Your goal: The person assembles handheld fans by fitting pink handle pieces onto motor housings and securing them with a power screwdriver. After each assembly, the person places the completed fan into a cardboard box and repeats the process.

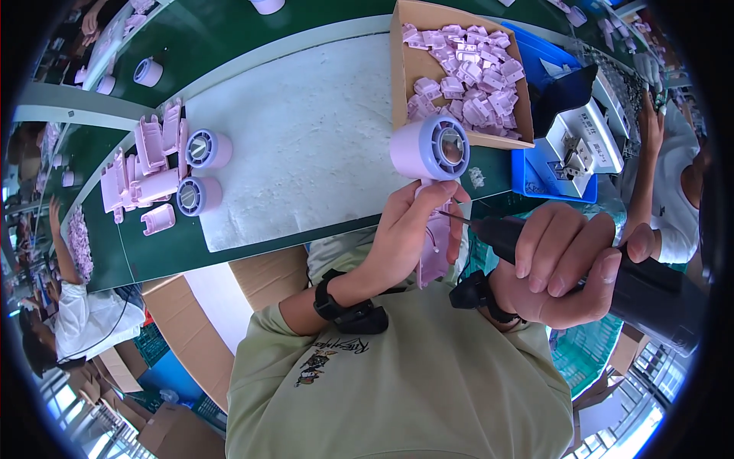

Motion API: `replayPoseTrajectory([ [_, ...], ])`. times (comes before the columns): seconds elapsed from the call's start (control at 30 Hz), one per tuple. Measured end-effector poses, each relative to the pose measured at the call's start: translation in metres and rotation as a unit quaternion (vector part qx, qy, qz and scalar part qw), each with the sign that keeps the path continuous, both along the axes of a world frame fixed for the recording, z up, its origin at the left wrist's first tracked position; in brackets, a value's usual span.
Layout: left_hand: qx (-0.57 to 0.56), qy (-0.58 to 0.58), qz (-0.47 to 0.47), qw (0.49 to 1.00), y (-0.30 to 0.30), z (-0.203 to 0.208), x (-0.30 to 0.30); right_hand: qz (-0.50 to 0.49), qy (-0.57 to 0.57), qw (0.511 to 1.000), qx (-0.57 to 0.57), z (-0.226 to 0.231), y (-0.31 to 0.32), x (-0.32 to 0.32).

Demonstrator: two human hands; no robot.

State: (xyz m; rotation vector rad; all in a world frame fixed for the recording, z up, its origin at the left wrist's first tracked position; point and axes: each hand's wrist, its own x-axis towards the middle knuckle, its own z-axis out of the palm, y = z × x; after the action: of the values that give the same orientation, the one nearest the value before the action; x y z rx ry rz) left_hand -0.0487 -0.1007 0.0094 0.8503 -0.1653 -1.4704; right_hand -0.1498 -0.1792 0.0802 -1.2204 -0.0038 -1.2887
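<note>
Nearest the camera, the right hand (566,264) wraps its fingers (535,249) tightly round a black electric screwdriver (650,294), whose thin bit reaches left to the handle of a lilac handheld fan (432,164). The left hand (409,229) holds that fan upright, fingers pressed together round the handle just below the round grille, above the table (306,138). Beyond the fingers sits a cardboard box (401,69) of lilac plastic parts; two fan heads (202,172) lie well off past the left fingers. The step looks like driving a screw into the handle; next calls for keeping the bit square on the screw
</note>
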Motion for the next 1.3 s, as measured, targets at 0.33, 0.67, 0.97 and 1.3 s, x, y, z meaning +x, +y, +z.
replayPoseTrajectory([
  [0.33,0.039,0.022,0.057,0.997,0.005,0.007,-0.011,0.023,-0.025,0.999,-0.017,-0.004,0.004,0.010],
  [0.67,0.009,0.010,0.024,1.000,0.005,0.011,0.002,0.044,-0.014,0.999,-0.018,-0.004,-0.001,0.010],
  [0.97,0.052,-0.170,-0.045,0.983,0.019,0.017,0.096,-0.044,-0.083,0.994,0.055,-0.008,-0.018,-0.010],
  [1.3,0.290,-0.560,0.141,0.763,-0.090,-0.046,0.354,-0.231,0.060,0.967,0.092,-0.029,-0.031,-0.026],
])
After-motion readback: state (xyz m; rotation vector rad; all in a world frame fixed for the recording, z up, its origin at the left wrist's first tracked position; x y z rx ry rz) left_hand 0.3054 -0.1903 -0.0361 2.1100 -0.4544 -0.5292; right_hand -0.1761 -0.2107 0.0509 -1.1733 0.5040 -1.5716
